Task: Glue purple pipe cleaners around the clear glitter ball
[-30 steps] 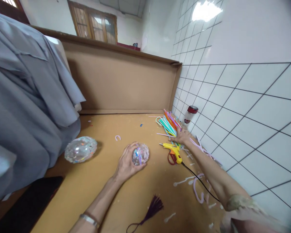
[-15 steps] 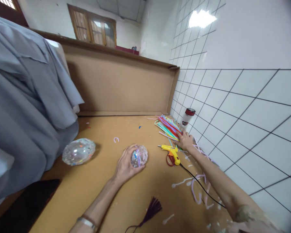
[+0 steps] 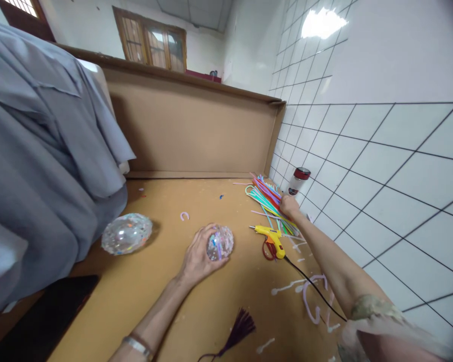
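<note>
My left hand (image 3: 200, 254) is wrapped round the side of a small clear ball (image 3: 219, 243) with a bumpy, speckled rim and purple and blue bits showing in it. The ball rests on the brown tabletop. My right hand (image 3: 289, 206) is closed at the right side of a bundle of colourful pipe cleaners (image 3: 264, 198); its fingertips are hidden, so what it grips does not show. Just nearer than the bundle lies a yellow glue gun (image 3: 269, 238), its black cord running under my right forearm. Red-handled scissors (image 3: 269, 249) lie partly beneath the gun.
A larger clear speckled oval (image 3: 127, 234) sits at left, beside a person in a grey shirt (image 3: 60, 141). A red-lidded jar (image 3: 299, 182) stands against the tiled wall. Nearer are a dark purple tassel (image 3: 241, 329), curled lilac strips (image 3: 309, 301) and dried glue strings. A board (image 3: 196, 130) closes the back.
My right hand has drawn its fingers in from spread on the pipe cleaners to closed at the bundle's right side. My left hand stays on the ball. The view has shifted slightly.
</note>
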A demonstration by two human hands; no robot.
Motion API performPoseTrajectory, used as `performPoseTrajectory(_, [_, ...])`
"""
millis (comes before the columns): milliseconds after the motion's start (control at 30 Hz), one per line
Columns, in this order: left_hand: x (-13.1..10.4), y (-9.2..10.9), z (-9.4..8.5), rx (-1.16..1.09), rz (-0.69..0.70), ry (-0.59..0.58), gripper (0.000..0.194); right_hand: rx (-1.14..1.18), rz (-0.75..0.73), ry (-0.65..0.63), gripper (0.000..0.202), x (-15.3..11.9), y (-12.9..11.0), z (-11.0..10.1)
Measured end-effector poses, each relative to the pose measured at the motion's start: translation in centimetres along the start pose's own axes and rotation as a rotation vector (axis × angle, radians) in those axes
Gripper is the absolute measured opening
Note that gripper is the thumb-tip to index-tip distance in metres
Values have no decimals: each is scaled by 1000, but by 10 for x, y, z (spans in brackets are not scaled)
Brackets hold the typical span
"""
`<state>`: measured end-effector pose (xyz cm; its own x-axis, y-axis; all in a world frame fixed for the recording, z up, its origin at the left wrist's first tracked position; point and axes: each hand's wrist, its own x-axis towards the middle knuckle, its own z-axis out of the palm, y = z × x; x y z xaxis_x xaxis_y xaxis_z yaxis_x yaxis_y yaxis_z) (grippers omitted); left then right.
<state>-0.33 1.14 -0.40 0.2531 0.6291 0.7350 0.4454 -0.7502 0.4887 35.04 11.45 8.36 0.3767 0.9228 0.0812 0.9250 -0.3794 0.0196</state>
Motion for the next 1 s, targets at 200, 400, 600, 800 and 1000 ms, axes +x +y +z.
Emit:
performPoseTrajectory(200, [-1,-1,0,4,6,-13,77,54,10,8,30,-5,-5,-8])
performPoseTrajectory(400, [-2,-2,1,12,24,-1,78,222,107,157,30,-13,-1,-18])
performPoseTrajectory(600, [-2,-2,1,16,33,5,78,475,292,314,43,-14,8,-34])
performPoseTrajectory(800, [-2,0,0,50,49,14,78,718,255,417,23,-17,16,-43])
performPoseTrajectory(1000, [-5,-1,1,71,61,18,77,1102,237,453,17,-17,18,-46])
